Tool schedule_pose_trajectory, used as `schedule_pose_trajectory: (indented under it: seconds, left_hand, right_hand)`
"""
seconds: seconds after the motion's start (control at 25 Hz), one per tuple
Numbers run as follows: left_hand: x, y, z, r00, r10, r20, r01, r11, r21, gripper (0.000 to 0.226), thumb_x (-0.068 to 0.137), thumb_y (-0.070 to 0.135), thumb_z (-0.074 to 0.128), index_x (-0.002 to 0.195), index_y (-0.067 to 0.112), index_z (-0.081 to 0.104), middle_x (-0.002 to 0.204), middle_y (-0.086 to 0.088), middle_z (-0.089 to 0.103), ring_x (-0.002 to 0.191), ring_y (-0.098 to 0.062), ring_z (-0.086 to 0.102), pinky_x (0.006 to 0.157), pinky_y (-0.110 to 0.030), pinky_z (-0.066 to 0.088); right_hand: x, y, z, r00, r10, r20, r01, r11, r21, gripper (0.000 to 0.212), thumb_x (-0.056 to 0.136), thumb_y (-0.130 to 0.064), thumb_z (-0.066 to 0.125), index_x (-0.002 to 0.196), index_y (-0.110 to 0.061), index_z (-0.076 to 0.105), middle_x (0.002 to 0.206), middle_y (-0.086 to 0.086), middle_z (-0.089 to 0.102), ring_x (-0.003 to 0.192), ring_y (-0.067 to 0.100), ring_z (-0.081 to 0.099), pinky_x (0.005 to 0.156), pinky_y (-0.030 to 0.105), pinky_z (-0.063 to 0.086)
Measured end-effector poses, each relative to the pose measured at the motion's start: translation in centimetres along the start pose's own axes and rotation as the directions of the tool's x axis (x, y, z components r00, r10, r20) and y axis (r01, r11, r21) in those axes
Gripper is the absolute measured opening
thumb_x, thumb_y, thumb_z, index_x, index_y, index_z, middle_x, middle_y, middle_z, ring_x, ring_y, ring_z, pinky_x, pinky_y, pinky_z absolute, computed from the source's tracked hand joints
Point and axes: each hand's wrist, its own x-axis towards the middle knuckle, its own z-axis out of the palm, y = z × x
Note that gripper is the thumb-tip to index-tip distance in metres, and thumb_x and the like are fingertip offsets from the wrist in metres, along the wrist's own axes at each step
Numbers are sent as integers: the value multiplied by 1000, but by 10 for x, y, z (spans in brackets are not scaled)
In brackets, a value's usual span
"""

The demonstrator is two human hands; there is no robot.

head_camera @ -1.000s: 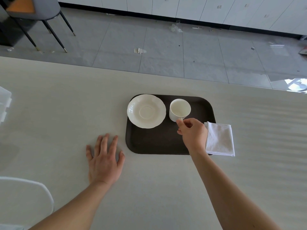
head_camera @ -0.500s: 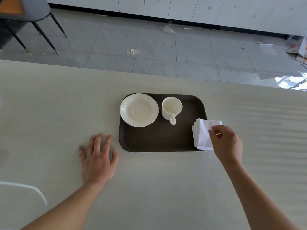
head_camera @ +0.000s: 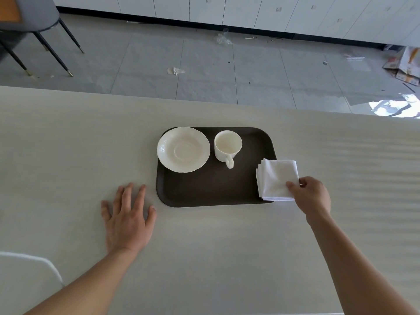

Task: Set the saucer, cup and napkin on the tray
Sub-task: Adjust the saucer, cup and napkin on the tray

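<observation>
Looking down from the head camera, a dark tray [head_camera: 213,187] lies on the pale bench [head_camera: 204,246]. On the tray's far left sits the saucer [head_camera: 183,149], and just beside it on the right stands the cup [head_camera: 228,145], upright, its handle turned toward the person. The folded white napkin [head_camera: 276,178] lies across the tray's right edge, partly on the tray and partly over the bench. The right hand [head_camera: 312,196] pinches the napkin's near right corner between thumb and fingers. The left hand [head_camera: 127,218] rests flat on the bench with fingers spread, holding nothing, just beside the tray's near left corner. Beyond the bench, grey floor tiles carry scraps of litter, and a chair [head_camera: 34,26] stands at far left.
</observation>
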Motion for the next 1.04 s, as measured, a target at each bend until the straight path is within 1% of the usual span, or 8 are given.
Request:
schedule_pose_trajectory:
  seconds: [0.12, 0.2, 0.24, 0.32, 0.44, 0.68, 0.92, 1.04]
  left_hand:
    - [0, 0, 1, 1000, 2, -6, -2, 1000, 0, 63, 89, 48, 34, 146, 25, 45, 155, -11, 38, 146, -30, 29, 119, -63, 13]
    - [0, 0, 1, 1000, 3, -8, -3, 1000, 0, 63, 89, 48, 34, 146, 25, 45, 155, -11, 38, 146, -30, 29, 119, -63, 13]
    - [0, 0, 1, 1000, 2, -9, -2, 1000, 1, 63, 89, 48, 34, 147, 25, 44, 155, -11, 38, 147, -30, 28, 119, -63, 13]
    - [0, -1, 1, 1000, 3, -8, -3, 1000, 5, 63, 90, 48, 34, 147, 25, 44, 155, -11, 38, 147, -30, 27, 119, -63, 13]
    - [0, -1, 2, 1000, 8, -13, -7, 1000, 12, 62, 89, 48, 35, 147, 25, 44, 155, -11, 38, 146, -30, 28, 118, -63, 14]
    - [0, -1, 1, 1000, 9, -13, -9, 1000, 19, 62, 89, 48, 37, 146, 25, 45, 154, -11, 39, 146, -31, 30, 118, -64, 15]
    - [1, 1, 0, 1000, 6, -17, -6, 1000, 15, 63, 88, 48, 37, 145, 24, 46, 154, -11, 39, 146, -31, 31, 118, -64, 16]
    - [0, 2, 0, 1000, 7, -18, -7, 1000, 11, 63, 88, 47, 37, 145, 24, 46, 154, -11, 39, 146, -31, 30, 118, -63, 17]
  right_hand:
    - [4, -10, 2, 1000, -18, -18, 20, 992, 122, 15, 81, -30, 66, 87, -17, 63, 80, 0, 69, 70, 30, 68, 67, 40, 56]
    - [9, -17, 6, 999, -43, -28, 46, 988, 146, 12, 81, -26, 67, 86, -16, 62, 78, -2, 67, 71, 29, 68, 68, 42, 57]
    - [12, -21, 8, 998, -56, -37, 61, 987, 148, 12, 81, -25, 67, 86, -16, 61, 77, -3, 66, 72, 27, 66, 66, 39, 55]
    - [18, -30, 12, 996, -75, -54, 83, 985, 151, 11, 82, -24, 67, 85, -16, 61, 74, -5, 63, 72, 23, 62, 59, 31, 46]
    - [26, -41, 18, 994, -79, -69, 89, 983, 160, 11, 82, -24, 67, 85, -16, 60, 76, -4, 64, 69, 19, 57, 56, 28, 37]
    - [36, -59, 28, 996, -60, -62, 72, 977, 199, 14, 82, -25, 68, 86, -14, 60, 80, -1, 65, 75, 24, 60, 64, 30, 42]
    - [39, -70, 32, 996, -87, -29, 91, 981, 172, 15, 81, -25, 68, 87, -15, 59, 84, 1, 66, 78, 26, 62, 64, 31, 43]
    - [39, -74, 33, 996, -92, -3, 91, 985, 144, 17, 81, -27, 68, 90, -15, 60, 89, 3, 69, 81, 29, 66, 70, 36, 52]
